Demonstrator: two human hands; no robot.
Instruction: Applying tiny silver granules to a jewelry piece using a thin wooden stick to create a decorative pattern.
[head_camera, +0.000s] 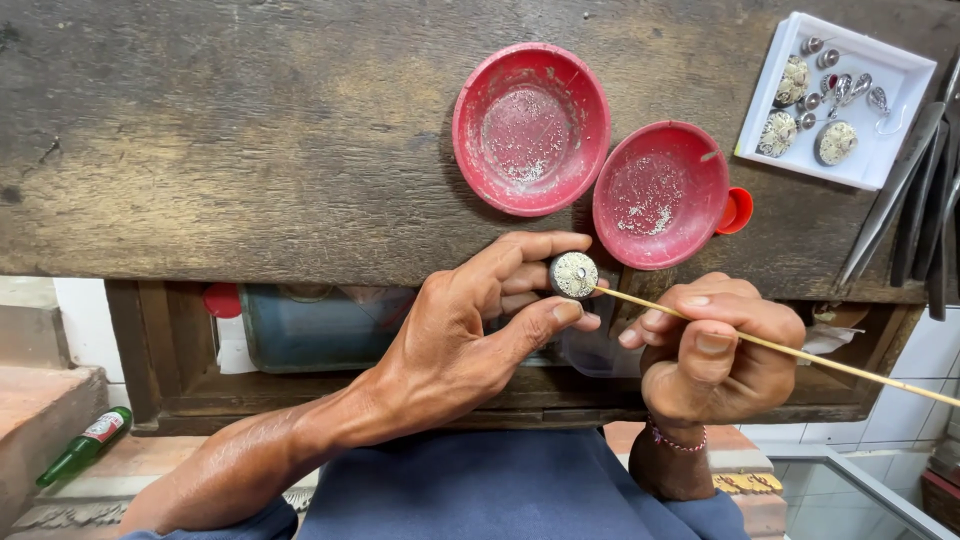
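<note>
Left hand (470, 330) pinches small round filigree piece (574, 274) by its rim; right hand (715, 345) clamps thin stick (800, 352) mid-shaft, tip touching it. Piece looks light, delicate: edge grip only.

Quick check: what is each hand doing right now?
Left hand: closed on a small round filigree piece, held at the fingertips.
Right hand: closed on a thin wooden stick, tip at the piece.

Two bowls (530, 128) (660, 195) side by side on the workbench (250, 150), tray (905, 75) of ornaments at far right, metal tools (900, 190) just beside it. Round piece (574, 274) pinched in left hand (460, 340) at bench edge, before the bowls. Thin stick (800, 352) in right hand (710, 350), tip touching the piece; bottle (85, 447) low at far left.
</note>
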